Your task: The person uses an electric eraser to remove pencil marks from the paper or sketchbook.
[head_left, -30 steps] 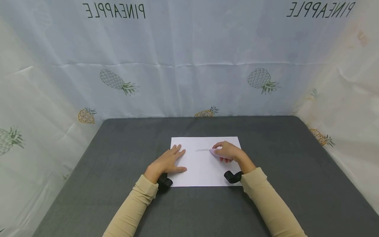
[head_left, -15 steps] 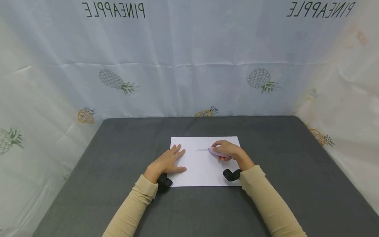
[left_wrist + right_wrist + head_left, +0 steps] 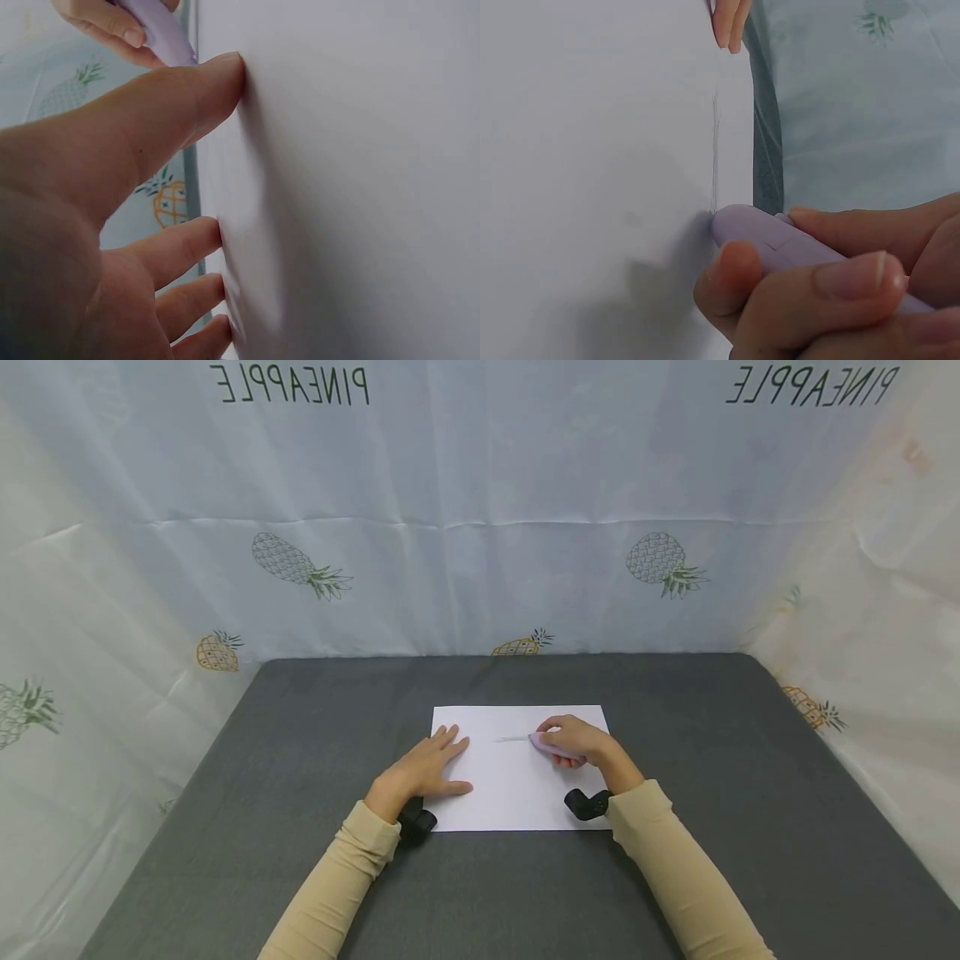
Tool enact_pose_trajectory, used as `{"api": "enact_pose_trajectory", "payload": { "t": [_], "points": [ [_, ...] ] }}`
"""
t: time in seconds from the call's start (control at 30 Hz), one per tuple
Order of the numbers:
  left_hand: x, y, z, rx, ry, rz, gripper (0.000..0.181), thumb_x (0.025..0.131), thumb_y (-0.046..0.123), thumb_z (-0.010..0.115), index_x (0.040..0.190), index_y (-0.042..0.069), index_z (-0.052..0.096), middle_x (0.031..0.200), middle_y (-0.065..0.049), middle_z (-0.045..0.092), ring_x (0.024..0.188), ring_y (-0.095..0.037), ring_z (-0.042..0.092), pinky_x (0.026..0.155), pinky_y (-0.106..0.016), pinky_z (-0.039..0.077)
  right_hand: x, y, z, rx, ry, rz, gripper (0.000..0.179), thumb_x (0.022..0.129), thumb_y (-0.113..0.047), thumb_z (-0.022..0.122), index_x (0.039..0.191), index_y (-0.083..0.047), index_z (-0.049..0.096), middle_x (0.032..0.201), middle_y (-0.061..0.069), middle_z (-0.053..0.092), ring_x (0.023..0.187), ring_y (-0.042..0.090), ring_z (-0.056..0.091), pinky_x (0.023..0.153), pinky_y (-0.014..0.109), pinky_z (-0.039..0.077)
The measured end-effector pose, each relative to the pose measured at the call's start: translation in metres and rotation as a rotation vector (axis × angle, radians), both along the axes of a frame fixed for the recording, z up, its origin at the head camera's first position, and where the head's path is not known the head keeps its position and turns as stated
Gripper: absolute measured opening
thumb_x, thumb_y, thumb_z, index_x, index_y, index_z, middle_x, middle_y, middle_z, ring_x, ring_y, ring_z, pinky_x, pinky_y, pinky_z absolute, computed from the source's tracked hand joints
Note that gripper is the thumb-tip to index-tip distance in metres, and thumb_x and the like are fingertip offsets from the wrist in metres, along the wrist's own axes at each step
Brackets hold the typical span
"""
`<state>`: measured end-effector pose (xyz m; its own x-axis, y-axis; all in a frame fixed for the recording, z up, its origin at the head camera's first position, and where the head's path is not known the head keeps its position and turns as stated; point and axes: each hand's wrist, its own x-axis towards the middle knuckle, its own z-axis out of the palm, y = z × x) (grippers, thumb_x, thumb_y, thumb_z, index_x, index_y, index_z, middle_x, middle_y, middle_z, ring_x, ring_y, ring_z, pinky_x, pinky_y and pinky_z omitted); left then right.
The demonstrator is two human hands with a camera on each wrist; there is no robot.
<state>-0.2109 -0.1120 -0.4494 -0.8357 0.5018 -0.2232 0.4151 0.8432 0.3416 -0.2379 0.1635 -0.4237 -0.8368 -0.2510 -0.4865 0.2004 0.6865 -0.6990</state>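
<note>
A white sheet of paper lies on the dark table. My left hand rests on its left part with the fingers spread; in the left wrist view the thumb and fingertips touch the sheet. My right hand grips a lavender utility knife with a rounded nose, the thumb on a small raised part of its side. The nose is down at the paper; its tip is too small to make out. Thin lines run along the sheet from the tip towards the left hand.
A grey-black cloth covers the table. Pale curtains with pineapple prints stand behind and at both sides. Black wrist cameras are strapped under both wrists, the right one over the paper's lower right part.
Over the last second my right hand has shifted very slightly left with the utility knife, its tip staying near the right end of the lines. The left hand has not moved.
</note>
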Motion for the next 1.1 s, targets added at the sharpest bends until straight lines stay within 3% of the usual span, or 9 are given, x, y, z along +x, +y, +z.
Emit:
{"api": "enact_pose_trajectory", "payload": {
  "t": [1.1],
  "points": [
    [-0.0013, -0.0004, 0.0008, 0.001, -0.007, 0.003, 0.079, 0.089, 0.044, 0.064, 0.151, 0.009, 0.031, 0.163, -0.016, 0.017, 0.153, -0.036, 0.012, 0.123, -0.052, 0.018, 0.0025, -0.0034, 0.0046, 0.068, 0.019, 0.001, 0.037, 0.099, -0.022, 0.048, 0.133, -0.01, 0.052, 0.059, 0.002, 0.052, 0.045, 0.008, 0.04, 0.043, 0.017, 0.037]
  ]
}}
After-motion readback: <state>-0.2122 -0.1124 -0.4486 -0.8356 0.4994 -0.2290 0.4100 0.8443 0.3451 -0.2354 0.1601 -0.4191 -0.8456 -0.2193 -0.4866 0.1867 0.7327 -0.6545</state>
